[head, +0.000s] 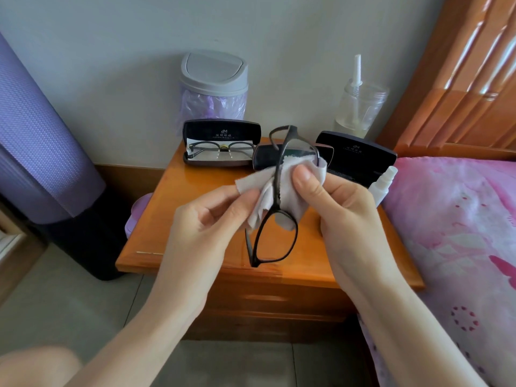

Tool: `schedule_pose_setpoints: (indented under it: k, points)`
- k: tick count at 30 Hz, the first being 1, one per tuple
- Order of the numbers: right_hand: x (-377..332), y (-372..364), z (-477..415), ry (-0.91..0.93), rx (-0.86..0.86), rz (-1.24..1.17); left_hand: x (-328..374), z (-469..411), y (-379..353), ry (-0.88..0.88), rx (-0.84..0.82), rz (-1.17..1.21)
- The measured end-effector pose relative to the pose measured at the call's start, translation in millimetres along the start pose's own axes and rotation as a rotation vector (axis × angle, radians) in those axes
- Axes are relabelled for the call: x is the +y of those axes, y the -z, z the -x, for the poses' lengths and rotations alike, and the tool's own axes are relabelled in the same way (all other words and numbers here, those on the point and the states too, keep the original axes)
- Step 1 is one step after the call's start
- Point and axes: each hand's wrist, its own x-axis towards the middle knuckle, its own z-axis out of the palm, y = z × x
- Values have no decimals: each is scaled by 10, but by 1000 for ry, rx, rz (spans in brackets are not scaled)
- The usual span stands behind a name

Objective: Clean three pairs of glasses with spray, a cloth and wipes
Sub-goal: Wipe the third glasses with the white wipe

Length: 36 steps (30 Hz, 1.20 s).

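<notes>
Black-framed glasses [277, 188] are hanging in mid-air over the bench [173, 219], turned on end, one lens up, one down. Pale cloth [287, 191] is wrapping the upper lens.

Hands:
- Right hand [343, 208] is gripping the cloth-covered upper lens, with the thumb pressing on the near face and the fingers curling behind.
- Left hand [206, 219] is pinching a loose flap of the cloth between thumb and forefinger, just beside the frame's bridge.

Containers, back of the bench, left to right:
- Left case [192, 160] is lying open, lid up. A second pair [223, 150] of thin-rimmed glasses is sitting in it on a light sheet.
- Middle case [264, 159] is showing only a dark edge behind the held glasses; I cannot tell its contents.
- Right case [360, 155] is standing open, showing a dark lining. Its lower part is hiding behind the right hand.
- Clear jar [360, 107] is standing behind that case, holding pale liquid at the bottom and a white tube poking above the rim.
- Grey bin [213, 71] is standing against the wall, swing lid closed, purple liner [212, 107] showing below it.

White spray bottle [384, 185] is leaning at the bench's right edge, next to the pink bed [460, 219].
</notes>
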Motion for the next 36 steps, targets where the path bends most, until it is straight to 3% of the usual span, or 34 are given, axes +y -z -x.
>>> schedule_pose_setpoints:
  k: [6,14,27,36]
  points:
    - [-6,-21,10,33,1,2,17,12,3,72,-107,-9]
    - [-16,-69,32,3,-25,48,9,49,-41,-15,2,50]
    - [-18,-97,44,29,81,42,60,78,-80,-95,-25,-113]
    - [-36,-69,40,27,-36,103,56,45,-32,-84,16,36]
